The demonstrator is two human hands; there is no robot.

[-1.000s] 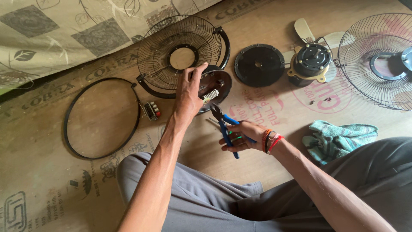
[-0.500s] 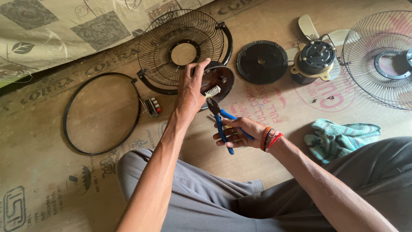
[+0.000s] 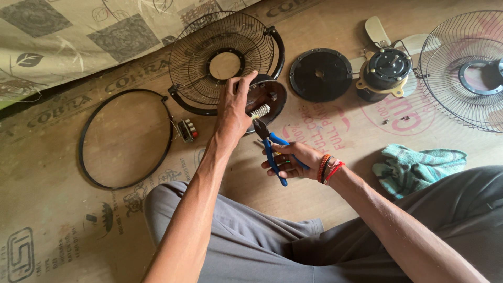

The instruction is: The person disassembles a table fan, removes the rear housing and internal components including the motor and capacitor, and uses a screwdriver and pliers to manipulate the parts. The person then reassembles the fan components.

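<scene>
Head view: in the middle of the frame, a dark round fan part is gripped by the left hand. Blue-handled pliers are squeezed in the closed right hand, jaws at a small spring. The part looks stiff and light, best held by its rim.

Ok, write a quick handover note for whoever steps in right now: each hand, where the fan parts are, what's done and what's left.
Left hand: holds the dark round motor cover with a small white coil part at its edge.
Right hand: grip closed on blue-handled pliers, nose at the white part.
Around: black fan guard, guard ring, black disc, fan motor, second grille, teal cloth.
Done: fan is taken apart.
Left: the pliers work on the white part; cannot tell if it is free.
</scene>
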